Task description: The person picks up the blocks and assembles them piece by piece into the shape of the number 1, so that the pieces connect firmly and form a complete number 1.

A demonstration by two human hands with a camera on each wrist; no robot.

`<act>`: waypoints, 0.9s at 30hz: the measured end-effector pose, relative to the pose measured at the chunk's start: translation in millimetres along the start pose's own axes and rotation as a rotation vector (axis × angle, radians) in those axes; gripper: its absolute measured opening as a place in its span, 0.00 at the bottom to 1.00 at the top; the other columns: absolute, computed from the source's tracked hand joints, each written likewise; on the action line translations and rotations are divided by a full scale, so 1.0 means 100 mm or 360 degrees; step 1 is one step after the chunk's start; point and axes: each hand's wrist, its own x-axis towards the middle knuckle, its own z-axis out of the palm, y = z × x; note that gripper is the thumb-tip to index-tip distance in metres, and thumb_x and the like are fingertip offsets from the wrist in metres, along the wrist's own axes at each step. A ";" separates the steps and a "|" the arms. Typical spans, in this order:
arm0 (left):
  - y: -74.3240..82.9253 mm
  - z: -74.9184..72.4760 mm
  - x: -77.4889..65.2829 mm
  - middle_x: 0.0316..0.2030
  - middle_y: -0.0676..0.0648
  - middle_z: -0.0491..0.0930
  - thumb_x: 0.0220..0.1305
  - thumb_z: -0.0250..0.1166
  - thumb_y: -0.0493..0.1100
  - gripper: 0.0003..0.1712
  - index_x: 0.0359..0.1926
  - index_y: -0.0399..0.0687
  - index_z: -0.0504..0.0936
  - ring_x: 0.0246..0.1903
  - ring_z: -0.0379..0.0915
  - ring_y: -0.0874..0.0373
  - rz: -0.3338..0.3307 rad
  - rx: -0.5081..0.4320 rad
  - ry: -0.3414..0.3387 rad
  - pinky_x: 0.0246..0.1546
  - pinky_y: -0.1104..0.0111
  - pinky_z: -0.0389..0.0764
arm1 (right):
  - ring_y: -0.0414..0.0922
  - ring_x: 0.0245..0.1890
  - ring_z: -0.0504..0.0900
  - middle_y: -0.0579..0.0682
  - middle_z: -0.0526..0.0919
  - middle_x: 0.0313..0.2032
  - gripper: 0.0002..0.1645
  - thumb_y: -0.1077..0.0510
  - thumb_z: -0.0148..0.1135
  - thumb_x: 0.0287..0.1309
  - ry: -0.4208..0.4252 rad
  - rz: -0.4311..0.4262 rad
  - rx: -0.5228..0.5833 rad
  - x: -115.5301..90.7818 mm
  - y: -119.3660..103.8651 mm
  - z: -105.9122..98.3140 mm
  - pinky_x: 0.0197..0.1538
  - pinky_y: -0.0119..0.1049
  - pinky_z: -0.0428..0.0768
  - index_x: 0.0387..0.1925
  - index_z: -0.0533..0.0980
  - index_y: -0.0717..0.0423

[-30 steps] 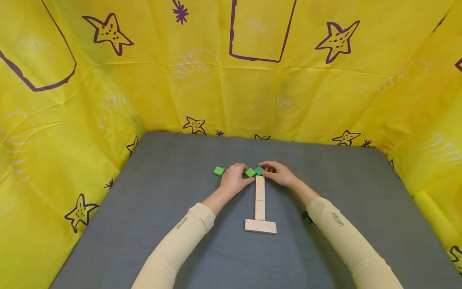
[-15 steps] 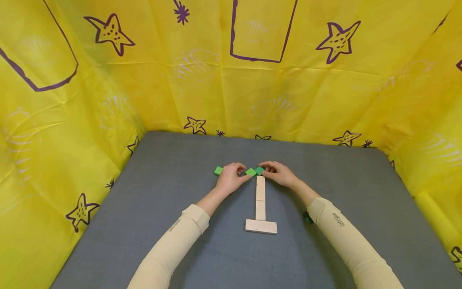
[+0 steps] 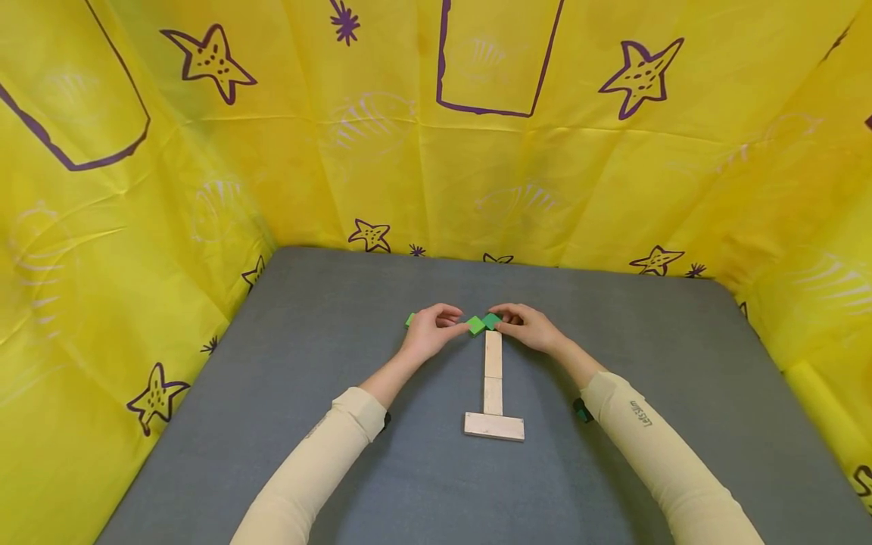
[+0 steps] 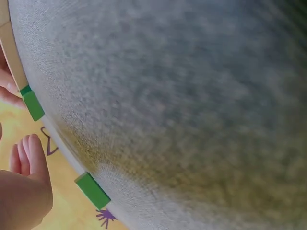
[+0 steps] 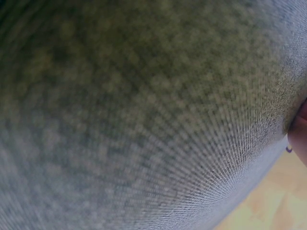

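Two green blocks lie corner to corner above a line of wooden blocks: a light green block (image 3: 475, 326) on the left and a dark green block (image 3: 491, 322) on the right. My right hand (image 3: 530, 329) pinches the dark green one between thumb and fingers. Beside the light green one, my left hand (image 3: 428, 331) has its thumb tip close to it or touching; the fingers are loosely bent with nothing between them. Another green block (image 4: 92, 190) lies left of that hand, partly hidden in the head view. The right wrist view shows only a bit of the right hand (image 5: 300, 136).
Two pale wooden blocks, an upper one (image 3: 493, 354) and a lower one (image 3: 493, 396), stand end to end below the green ones. A crosswise wooden block (image 3: 494, 426) meets their near end. Yellow patterned cloth (image 3: 436, 174) surrounds the grey table (image 3: 327, 303).
The left hand has drawn back slightly to the left, covering more of the far-left green block. Its fingers have come away from the light green block. The right hand stays in place.
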 end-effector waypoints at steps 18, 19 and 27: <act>-0.04 -0.20 -0.05 0.39 0.47 0.85 0.56 0.74 0.45 0.18 0.46 0.44 0.84 0.40 0.81 0.55 -0.0007 -0.0056 0.0153 0.39 0.64 0.81 | 0.45 0.35 0.72 0.47 0.76 0.37 0.21 0.53 0.61 0.66 0.0025 -0.0016 -0.0034 0.00 0.03 0.01 0.39 0.39 0.70 0.58 0.77 0.52; -0.05 -0.21 -0.06 0.39 0.47 0.85 0.56 0.74 0.45 0.18 0.46 0.44 0.84 0.40 0.81 0.55 -0.0012 -0.0052 0.0156 0.40 0.64 0.81 | 0.45 0.35 0.72 0.48 0.76 0.37 0.21 0.53 0.61 0.66 0.0023 -0.0016 -0.0035 0.00 0.03 0.01 0.39 0.39 0.70 0.58 0.77 0.52; -0.09 -0.30 -0.07 0.40 0.44 0.84 0.55 0.75 0.44 0.20 0.47 0.43 0.84 0.41 0.81 0.55 -0.0036 -0.0061 0.0175 0.40 0.64 0.81 | 0.46 0.34 0.72 0.48 0.76 0.37 0.21 0.54 0.61 0.66 0.0007 -0.0020 -0.0014 0.00 0.01 -0.01 0.39 0.39 0.70 0.59 0.76 0.53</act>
